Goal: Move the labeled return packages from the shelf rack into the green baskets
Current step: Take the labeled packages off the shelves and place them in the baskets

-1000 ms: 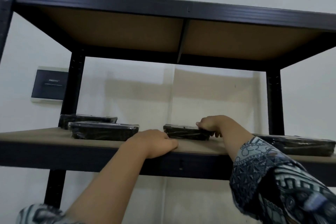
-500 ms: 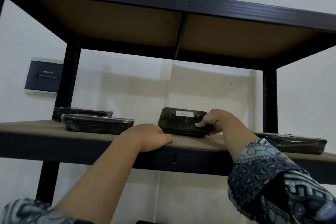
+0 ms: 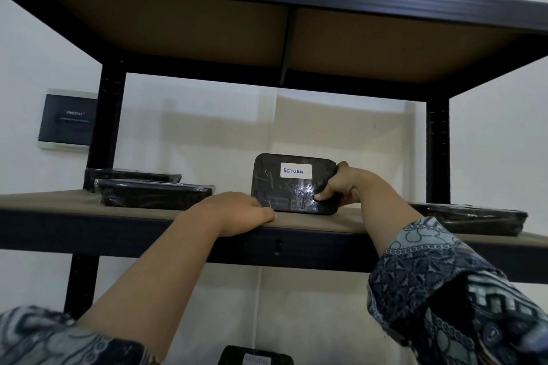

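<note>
Two patterned sleeves frame the bottom of the view, one on each forearm reaching up to the shelf rack (image 3: 296, 249). Between them, at the bottom edge, a dark package (image 3: 255, 359) with a pale, blurred label pokes into sight. The left hand (image 3: 234, 213) rests palm down on the front lip of the wooden shelf board, its grip loose and flat, holding nothing. Just beyond it the right hand (image 3: 341, 187) has its grip clamped on the right end of the return package (image 3: 284, 190), thumb on the front face and fingers behind. This black, plastic-wrapped package stands tilted up on its lower edge on the shelf, showing a white label that reads RETURN. Left of it lie two flat black packages (image 3: 154, 195), one behind the other; another flat package (image 3: 471, 218) lies to the right. A dark wall panel (image 3: 66, 118) hangs behind the left post.
</note>
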Motion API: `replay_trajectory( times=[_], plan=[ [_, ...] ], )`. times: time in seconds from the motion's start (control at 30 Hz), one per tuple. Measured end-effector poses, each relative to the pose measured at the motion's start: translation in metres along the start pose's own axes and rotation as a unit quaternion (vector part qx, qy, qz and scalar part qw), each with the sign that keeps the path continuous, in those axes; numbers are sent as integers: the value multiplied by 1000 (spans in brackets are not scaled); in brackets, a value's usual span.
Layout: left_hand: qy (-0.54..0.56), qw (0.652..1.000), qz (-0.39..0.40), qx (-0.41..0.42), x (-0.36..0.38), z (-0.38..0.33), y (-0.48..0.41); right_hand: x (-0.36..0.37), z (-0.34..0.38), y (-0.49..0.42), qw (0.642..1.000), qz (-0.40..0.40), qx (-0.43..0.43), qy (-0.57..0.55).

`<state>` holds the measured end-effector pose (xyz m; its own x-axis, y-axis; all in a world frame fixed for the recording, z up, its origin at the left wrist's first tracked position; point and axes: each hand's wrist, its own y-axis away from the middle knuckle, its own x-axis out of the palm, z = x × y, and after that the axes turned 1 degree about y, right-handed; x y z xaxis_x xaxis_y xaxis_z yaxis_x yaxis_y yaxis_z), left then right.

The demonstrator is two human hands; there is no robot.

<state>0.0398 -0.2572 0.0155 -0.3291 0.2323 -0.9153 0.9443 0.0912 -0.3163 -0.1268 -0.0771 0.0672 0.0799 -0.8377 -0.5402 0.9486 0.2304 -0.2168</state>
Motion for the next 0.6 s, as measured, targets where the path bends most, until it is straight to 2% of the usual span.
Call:
replay_trajectory(
  times=[0.27, 0.43, 0.5, 0.6],
  plan=[
    [3, 1000, -1, 1, -1, -2, 2, 2, 2, -2, 998, 39, 17, 49],
    [-1, 1000, -10, -4, -1, -1, 2, 5, 5, 0, 996, 5, -9, 88],
    [-3, 1000, -10, -4, 0, -2, 2, 7, 5, 1, 987, -4, -27, 157],
    [4, 1000, -11, -6, -1, -2, 3, 9, 7, 6, 954, -1, -58, 295]
  ],
)
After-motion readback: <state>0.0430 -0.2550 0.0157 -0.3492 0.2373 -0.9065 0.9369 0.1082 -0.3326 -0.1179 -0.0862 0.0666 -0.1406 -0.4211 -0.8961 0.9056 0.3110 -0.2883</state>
